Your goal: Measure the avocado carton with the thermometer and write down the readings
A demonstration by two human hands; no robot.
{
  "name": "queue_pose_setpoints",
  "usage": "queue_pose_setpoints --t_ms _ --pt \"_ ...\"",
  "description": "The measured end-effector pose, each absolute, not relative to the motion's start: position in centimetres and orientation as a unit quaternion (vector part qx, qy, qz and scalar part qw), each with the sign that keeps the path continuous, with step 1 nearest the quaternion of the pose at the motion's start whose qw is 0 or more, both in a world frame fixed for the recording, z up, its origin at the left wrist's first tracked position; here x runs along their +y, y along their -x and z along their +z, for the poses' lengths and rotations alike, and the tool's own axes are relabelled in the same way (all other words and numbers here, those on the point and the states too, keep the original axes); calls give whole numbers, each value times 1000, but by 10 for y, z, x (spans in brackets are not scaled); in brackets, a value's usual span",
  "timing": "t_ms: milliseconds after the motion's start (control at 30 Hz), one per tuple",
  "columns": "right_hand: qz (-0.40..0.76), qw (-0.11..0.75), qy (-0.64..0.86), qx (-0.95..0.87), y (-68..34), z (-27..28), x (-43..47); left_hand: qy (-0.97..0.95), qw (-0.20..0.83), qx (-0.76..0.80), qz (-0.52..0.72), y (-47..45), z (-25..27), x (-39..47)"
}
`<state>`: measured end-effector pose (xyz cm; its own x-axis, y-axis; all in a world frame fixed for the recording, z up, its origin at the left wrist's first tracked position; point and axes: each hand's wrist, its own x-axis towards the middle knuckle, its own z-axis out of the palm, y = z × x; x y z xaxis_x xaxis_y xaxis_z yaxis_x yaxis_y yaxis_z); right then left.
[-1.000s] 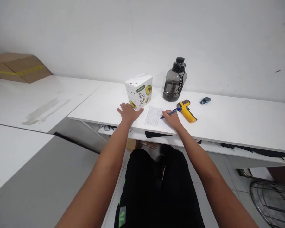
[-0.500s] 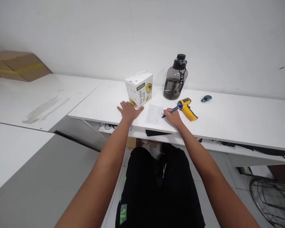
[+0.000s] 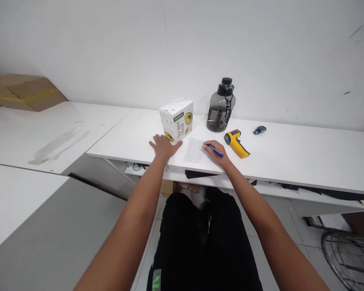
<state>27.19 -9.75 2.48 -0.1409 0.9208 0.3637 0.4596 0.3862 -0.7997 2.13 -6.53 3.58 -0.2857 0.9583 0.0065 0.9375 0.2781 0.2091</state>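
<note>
My left hand [image 3: 164, 148] lies flat with fingers spread on the white desk, close by the foot of a white "Su-per Meal" box [image 3: 177, 121] with avocado pictures. In my right hand [image 3: 217, 152] is a blue pen [image 3: 217, 152], held over the right side of a sheet of paper [image 3: 193, 151] covered in handwriting. Just right of that hand lies a yellow and black infrared thermometer [image 3: 237, 144]. Behind the paper stands a grey see-through water bottle [image 3: 220, 107] with a black cap and a strap.
A small dark bluish object [image 3: 259, 129] lies at the back right of the desk [image 3: 297, 157]. A taped cardboard box [image 3: 26, 92] sits on the left desk by the wall. Under the desk runs a shelf with dark items; a wire rack [image 3: 348, 254] stands lower right.
My right hand has shifted slightly left, and the pen has swung so its rear end now points down and right. My left hand stays in place. The view has tipped up a little.
</note>
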Motion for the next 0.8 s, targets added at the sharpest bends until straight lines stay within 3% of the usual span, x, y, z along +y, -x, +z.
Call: queue_pose_setpoints --t_ms 167,800 --pt "205 426 459 -752 -276 10 -86 -598 54 795 93 -20 33 -64" --pt "294 434 546 -653 -270 10 -84 -597 51 795 96 -19 32 -64"
